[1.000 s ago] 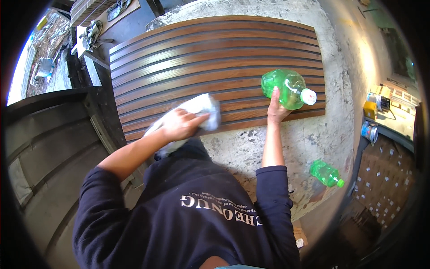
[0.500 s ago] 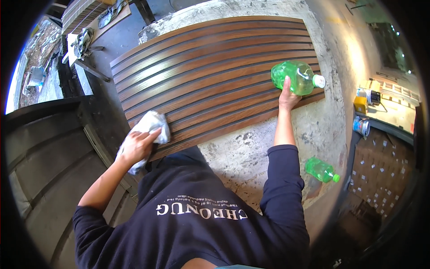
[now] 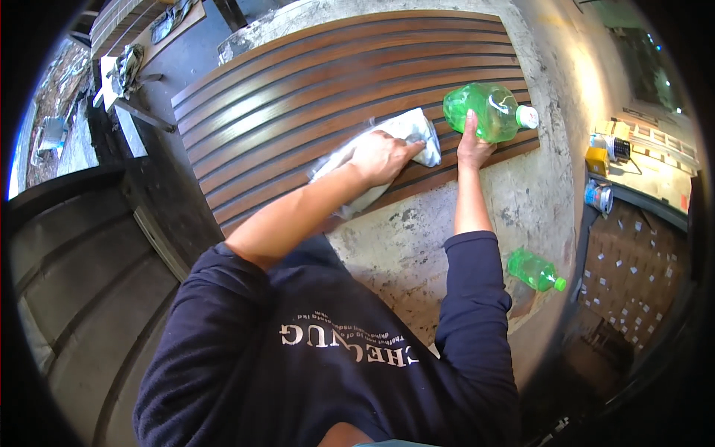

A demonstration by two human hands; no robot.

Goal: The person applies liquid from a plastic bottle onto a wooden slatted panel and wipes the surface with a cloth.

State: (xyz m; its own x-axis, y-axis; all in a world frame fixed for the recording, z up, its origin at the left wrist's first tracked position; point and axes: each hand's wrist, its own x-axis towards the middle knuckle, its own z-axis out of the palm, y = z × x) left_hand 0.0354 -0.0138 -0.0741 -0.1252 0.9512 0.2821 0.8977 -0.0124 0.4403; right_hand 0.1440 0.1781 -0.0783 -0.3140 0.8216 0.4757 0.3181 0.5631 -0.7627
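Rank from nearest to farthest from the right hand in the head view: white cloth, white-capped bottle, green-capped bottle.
1. White-capped bottle, held in the right hand
2. White cloth, left, under the left hand
3. Green-capped bottle, lying lower right

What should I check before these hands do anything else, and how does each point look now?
1. White cloth under left hand: ok, on the slatted panel.
2. White-capped green bottle gripped by right hand: ok.
3. White cap in place: ok.
4. Cap tight: cannot tell.
5. Green-capped bottle off the panel: ok, lying beyond its near edge.
6. Panel fixed down: cannot tell.
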